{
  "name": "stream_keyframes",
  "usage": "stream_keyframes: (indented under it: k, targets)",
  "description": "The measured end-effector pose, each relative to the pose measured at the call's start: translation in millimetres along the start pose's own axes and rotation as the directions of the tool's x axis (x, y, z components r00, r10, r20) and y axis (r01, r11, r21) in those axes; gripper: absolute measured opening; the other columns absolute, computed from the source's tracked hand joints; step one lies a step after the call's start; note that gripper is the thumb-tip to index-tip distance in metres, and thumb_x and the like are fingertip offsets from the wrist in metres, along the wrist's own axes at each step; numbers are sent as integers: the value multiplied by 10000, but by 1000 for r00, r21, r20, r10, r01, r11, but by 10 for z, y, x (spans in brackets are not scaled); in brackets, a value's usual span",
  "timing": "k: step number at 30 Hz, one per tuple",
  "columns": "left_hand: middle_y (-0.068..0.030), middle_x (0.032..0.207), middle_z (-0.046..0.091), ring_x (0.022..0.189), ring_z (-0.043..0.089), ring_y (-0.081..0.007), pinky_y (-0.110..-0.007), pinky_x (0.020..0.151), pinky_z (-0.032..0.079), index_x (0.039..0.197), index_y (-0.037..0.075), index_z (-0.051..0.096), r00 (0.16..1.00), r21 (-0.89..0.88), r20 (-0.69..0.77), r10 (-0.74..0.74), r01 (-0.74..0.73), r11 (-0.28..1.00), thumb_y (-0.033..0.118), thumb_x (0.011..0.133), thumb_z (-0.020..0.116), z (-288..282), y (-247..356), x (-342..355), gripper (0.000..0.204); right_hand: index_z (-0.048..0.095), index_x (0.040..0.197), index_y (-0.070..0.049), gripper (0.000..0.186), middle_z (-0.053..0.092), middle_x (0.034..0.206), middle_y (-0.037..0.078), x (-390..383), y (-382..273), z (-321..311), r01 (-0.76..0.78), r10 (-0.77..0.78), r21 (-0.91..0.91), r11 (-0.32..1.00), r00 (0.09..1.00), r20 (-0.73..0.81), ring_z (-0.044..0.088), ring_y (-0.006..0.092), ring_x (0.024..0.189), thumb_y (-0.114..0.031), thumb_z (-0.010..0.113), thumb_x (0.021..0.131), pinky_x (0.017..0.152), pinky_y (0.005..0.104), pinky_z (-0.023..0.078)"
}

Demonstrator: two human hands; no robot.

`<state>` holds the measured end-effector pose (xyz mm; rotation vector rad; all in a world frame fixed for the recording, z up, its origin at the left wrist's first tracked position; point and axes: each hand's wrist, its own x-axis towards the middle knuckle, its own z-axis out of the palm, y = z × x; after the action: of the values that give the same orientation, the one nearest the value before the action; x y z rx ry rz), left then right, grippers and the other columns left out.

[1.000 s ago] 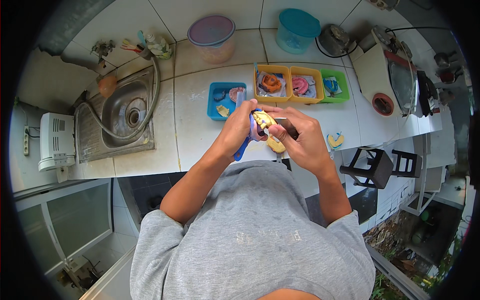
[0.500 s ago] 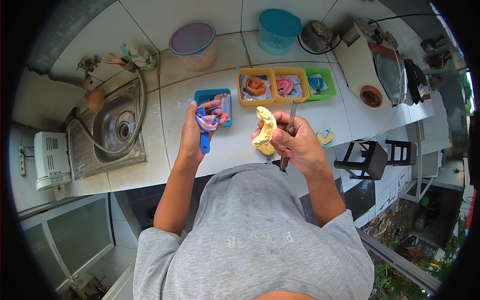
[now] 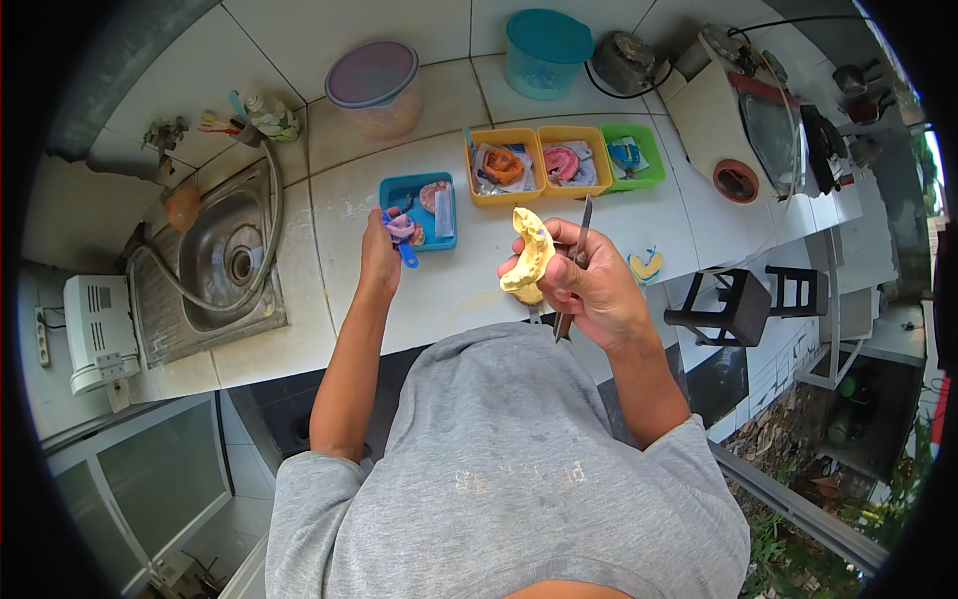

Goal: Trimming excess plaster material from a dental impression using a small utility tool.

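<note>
My left hand (image 3: 377, 258) is closed around a blue dental impression tray (image 3: 407, 255) with pink material in it, at the near left side of a small blue bin (image 3: 419, 248). A pink dental impression (image 3: 433, 196) lies in that bin. Over the counter, my right hand (image 3: 607, 295) grips a pale yellow horseshoe-shaped dental cast (image 3: 532, 252) between thumb and fingers. The same hand keeps a long thin knife-like tool (image 3: 585, 222) along its palm. Below the cast, another yellow-filled impression tray (image 3: 527, 296) is partly hidden. A yellow cast with blue edging (image 3: 647, 266) rests farther right.
Two yellow bins (image 3: 507, 200) and a green bin (image 3: 649, 182) hold coloured impressions. Behind them stand a purple-lidded tub (image 3: 374, 100) and a teal-lidded tub (image 3: 544, 70). A steel sink (image 3: 200, 314) lies left; black stools (image 3: 733, 314) stand right.
My left hand has carried the blue impression tray left to the blue bin and turned, its fingers closing more round it. My right hand stays nearly in place, the yellow cast slightly turned.
</note>
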<state>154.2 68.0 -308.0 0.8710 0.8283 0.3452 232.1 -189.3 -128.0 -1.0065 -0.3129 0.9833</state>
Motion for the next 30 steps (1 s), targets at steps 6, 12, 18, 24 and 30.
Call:
stream_keyframes:
  k: [6,12,18,24,30]
  targets:
    - [-163,1096,638,852,647,-219,-320,797,524,1275,-44,502,975,430,63,215,-221,876,133,959,558,111,-70,160,366,620,1075,-29,419,736,946,118,13,42,-30,10,-10,60,998,1000,-7,362,-19,494,-294,812,813,438,119,323]
    - [-154,1094,656,964,646,-241,-337,870,508,1304,-25,537,548,701,264,794,-675,233,139,934,625,423,184,-136,414,617,1106,-37,396,736,980,126,12,-13,44,44,-44,-9,999,999,-16,397,-12,514,-251,802,829,442,126,299]
    - [-130,1098,644,952,625,-225,-348,841,505,1183,32,639,232,156,508,830,-972,176,234,906,713,886,814,-1310,351,611,1160,-24,397,736,983,112,17,-25,95,87,-87,3,996,996,-28,487,-16,589,-194,784,845,452,130,313]
    - [-54,1004,650,879,618,-206,-314,727,495,1160,83,660,74,159,612,787,-987,-31,156,673,876,1002,870,-1492,537,606,1199,-22,409,728,936,76,58,0,95,114,-117,49,992,991,71,551,3,638,-154,774,850,469,132,380]
    - [-42,906,669,854,622,-203,-309,710,496,1092,73,688,71,162,629,774,-986,-40,106,682,863,974,890,-1531,447,617,1180,-16,380,720,969,74,54,-43,105,58,-61,30,998,993,102,625,40,747,-149,767,857,577,157,492]
